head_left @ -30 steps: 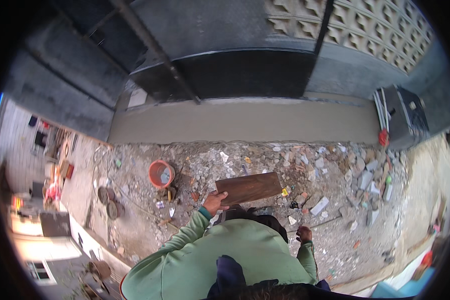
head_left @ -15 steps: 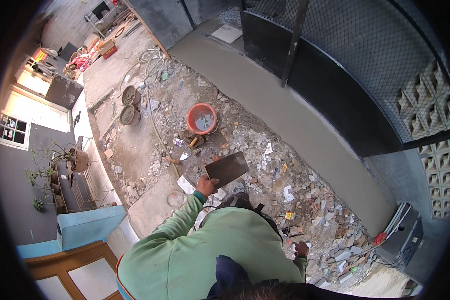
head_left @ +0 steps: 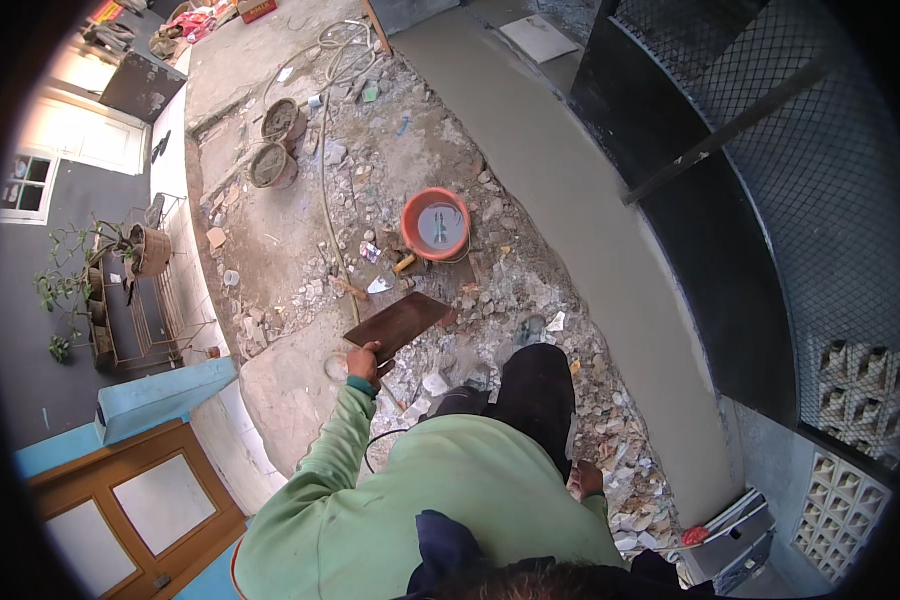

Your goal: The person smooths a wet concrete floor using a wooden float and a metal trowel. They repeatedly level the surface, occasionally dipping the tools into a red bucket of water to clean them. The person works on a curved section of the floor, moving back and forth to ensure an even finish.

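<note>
My left hand (head_left: 366, 363) is closed on one end of a flat rectangular brown board (head_left: 398, 325). It holds the board out ahead of me, tilted, above the rubble. Beyond the board stands an orange bucket (head_left: 408, 222) with cloudy water and a dark tool in it. A yellowish handle (head_left: 404, 263) lies at the bucket's foot, beside a whitish pointed blade (head_left: 380, 285). My right hand (head_left: 590, 478) hangs low beside my right thigh, nearest the rubble. Its fingers are mostly turned away, so their pose is unclear.
A strip of smooth wet cement (head_left: 610, 245) runs along the right, beside a dark mesh fence (head_left: 760, 300). Broken rubble covers the ground. Two mortar buckets (head_left: 270, 165) and a hose (head_left: 322, 200) lie left. A plant rack (head_left: 155, 310) and blue ledge (head_left: 165, 395) line the left wall.
The view has shifted as I step forward, with my right leg now showing. My left hand and the board have come left, nearer the hose. My right hand stays low at my side.
</note>
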`<state>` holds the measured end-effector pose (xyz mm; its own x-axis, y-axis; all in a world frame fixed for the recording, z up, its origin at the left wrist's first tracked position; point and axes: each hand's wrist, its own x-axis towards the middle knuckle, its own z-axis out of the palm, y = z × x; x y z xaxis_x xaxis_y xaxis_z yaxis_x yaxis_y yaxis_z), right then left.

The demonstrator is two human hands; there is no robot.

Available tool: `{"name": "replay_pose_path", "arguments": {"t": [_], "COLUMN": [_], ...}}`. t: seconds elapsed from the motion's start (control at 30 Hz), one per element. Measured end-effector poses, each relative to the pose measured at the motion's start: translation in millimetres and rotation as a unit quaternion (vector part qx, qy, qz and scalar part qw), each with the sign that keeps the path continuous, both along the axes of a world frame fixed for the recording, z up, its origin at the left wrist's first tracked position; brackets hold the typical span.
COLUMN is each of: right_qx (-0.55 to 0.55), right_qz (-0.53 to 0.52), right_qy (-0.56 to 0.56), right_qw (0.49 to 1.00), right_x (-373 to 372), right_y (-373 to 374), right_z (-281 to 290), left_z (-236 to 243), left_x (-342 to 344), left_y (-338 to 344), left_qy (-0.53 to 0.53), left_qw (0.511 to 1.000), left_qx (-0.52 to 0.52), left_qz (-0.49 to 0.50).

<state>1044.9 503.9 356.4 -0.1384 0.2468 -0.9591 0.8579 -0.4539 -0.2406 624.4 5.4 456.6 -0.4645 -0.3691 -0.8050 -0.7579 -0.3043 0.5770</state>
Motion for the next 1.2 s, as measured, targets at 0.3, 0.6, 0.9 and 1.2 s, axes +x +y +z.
{"name": "replay_pose_path", "arguments": {"t": [0.3, 0.6, 0.9, 1.2], "right_qx": [0.034, 0.181, 0.241, 0.04], "right_qz": [0.197, 0.28, 0.493, 0.266], "right_qy": [0.042, 0.235, 0.21, -0.14], "right_qw": [0.979, 0.913, 0.809, 0.953], "right_x": [-266.7, -612.9, -836.3, -964.8], "right_y": [99.6, 231.4, 221.6, 111.9], "right_z": [-54.5, -52.9, -50.8, 76.8], "left_z": [-1.1, -5.3, -86.8, -34.8], "left_x": [-79.5, -204.6, -443.2, -674.5], "left_y": [-11.0, -20.2, -40.5, -76.1], "left_qy": [0.018, 0.02, -0.064, -0.086], "left_qw": [0.967, 0.915, 0.875, 0.933], "left_qx": [0.042, 0.036, 0.056, 0.034], "left_qz": [0.251, 0.401, 0.477, 0.349]}}
